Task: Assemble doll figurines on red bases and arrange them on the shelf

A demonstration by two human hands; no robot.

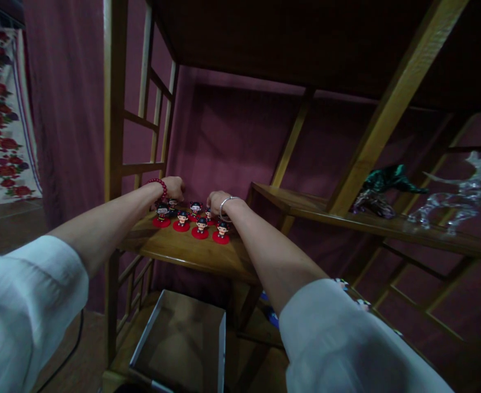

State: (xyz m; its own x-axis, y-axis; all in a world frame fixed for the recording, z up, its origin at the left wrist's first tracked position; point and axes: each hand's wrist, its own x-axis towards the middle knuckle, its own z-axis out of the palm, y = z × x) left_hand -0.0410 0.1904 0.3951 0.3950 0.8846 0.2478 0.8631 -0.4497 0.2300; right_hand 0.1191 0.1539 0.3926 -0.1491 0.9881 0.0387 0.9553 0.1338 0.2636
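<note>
Several small black-haired doll figurines on red round bases, one of them a front figurine [200, 227], stand grouped on a wooden shelf [174, 250]. My left hand [173, 188], with a red bead bracelet above it, is curled closed over the back left of the group. A dark-haired figurine [172, 203] shows just below it; what the fingers hold is hidden. At the back right, my right hand [219, 202], wearing a silver bangle, has its fingers closed down at the head of another figurine [208, 216]. The wrist partly covers the figures behind.
Below the shelf lies an open shallow box [183, 338]. A clear glass deer [455, 196] and a green ornament [391, 179] stand on a higher shelf to the right. Wooden posts [115, 136] and lattice frame the left side. A floral cloth [5, 120] hangs farther left.
</note>
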